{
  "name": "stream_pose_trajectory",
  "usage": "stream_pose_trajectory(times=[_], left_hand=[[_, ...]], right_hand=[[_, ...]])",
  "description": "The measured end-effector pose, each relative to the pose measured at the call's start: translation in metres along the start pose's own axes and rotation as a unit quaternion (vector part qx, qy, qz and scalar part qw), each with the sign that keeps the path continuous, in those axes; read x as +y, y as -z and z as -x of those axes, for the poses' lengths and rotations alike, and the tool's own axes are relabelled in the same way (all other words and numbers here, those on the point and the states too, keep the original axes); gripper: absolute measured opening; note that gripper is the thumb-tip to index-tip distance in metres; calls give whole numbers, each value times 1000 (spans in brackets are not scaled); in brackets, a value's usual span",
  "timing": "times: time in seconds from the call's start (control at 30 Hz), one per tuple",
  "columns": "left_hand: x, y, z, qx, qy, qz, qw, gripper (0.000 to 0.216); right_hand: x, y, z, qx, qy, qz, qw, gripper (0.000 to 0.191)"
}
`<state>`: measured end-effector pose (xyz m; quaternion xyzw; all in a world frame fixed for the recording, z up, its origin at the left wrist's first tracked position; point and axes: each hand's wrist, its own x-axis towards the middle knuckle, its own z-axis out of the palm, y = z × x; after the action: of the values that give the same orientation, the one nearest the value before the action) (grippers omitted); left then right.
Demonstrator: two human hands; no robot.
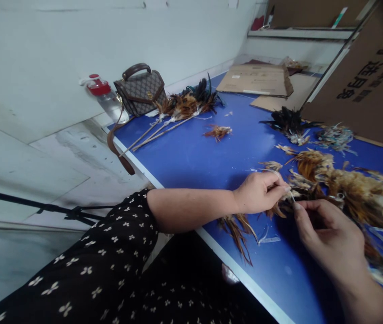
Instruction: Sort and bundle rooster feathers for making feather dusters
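Note:
My left hand [261, 191] is closed in a pinch over the blue table. Facing it, my right hand [333, 234] also pinches with thumb and fingertips. A short thin white string [292, 196] runs between the two sets of fingertips. Brown and cream feathers [304, 183] lie just behind and under the hands, partly covered by them. To the right spreads a larger pile of tan feathers [363, 189] with pale ties among them. Nearer the table edge, below my left wrist, is a loose bunch of brown feathers [237, 231].
Feather bunches on sticks [181, 110] lie near a patterned handbag [144, 92] and a red-capped bottle [105, 96]. A small brown feather tuft [218, 132], black feathers [289, 123] and greyish feathers [335, 136] are farther back. Cardboard pieces [255, 78] and a large box [363, 85] stand behind.

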<state>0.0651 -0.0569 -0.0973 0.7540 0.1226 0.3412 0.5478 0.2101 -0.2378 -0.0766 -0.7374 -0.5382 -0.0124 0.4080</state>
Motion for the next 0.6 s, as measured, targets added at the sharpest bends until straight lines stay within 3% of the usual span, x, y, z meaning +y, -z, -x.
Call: stream_pose_trajectory(times=[0.17, 0.27, 0.4, 0.5, 0.6], left_hand=[[-4, -5, 2, -8, 4, 67, 998, 29], [-7, -3, -3, -21, -48, 80, 995, 32], [-3, 4, -10, -67, -128, 55, 988, 28], [4, 7, -9, -113, -116, 100, 982, 21], [8, 5, -6, -152, -58, 171, 972, 29]], right_hand=[[1, -3, -3, -31, -53, 22, 998, 38], [-4, -3, -6, -62, -36, 34, 997, 36], [-6, -6, -5, -57, -34, 56, 996, 39], [-3, -8, -3, -45, -36, 54, 997, 40], [-3, -9, -2, -36, -22, 67, 997, 42]])
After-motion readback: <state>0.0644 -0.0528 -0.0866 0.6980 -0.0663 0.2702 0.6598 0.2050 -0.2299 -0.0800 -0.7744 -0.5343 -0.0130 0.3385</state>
